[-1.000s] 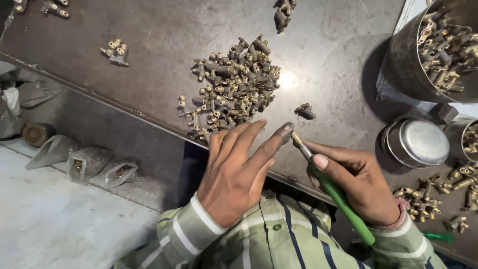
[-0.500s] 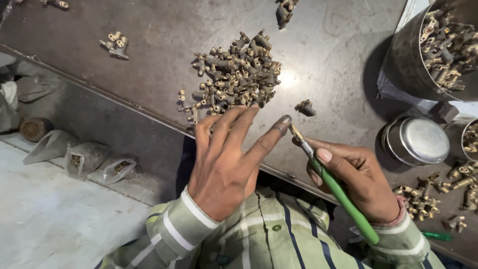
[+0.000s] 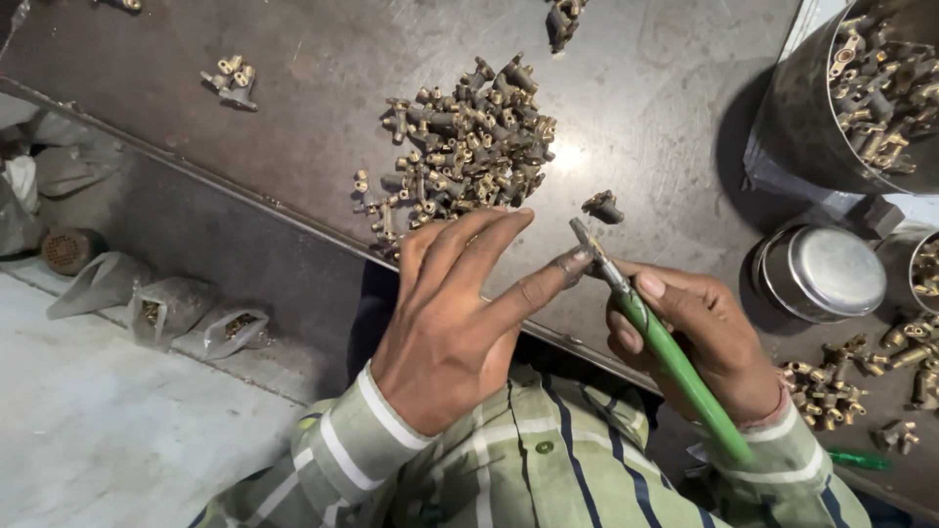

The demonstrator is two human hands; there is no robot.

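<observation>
My right hand (image 3: pixel 704 342) is closed around a green-handled tool (image 3: pixel 675 362), its metal tip up. My left hand (image 3: pixel 460 313) is open, fingers spread, holding nothing; one fingertip touches the tip. I think I am between parts, so next I need one from the brass pile (image 3: pixel 469 147) on the bench (image 3: pixel 293 147) just ahead.

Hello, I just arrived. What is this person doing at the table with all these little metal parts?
A person sits at a dark metal table. The right hand grips a green-handled tool, its metal tip touching a fingertip of the spread left hand. A pile of small brass fittings lies just beyond the hands. On the right stand a steel pot holding more fittings and a small round tin.
</observation>
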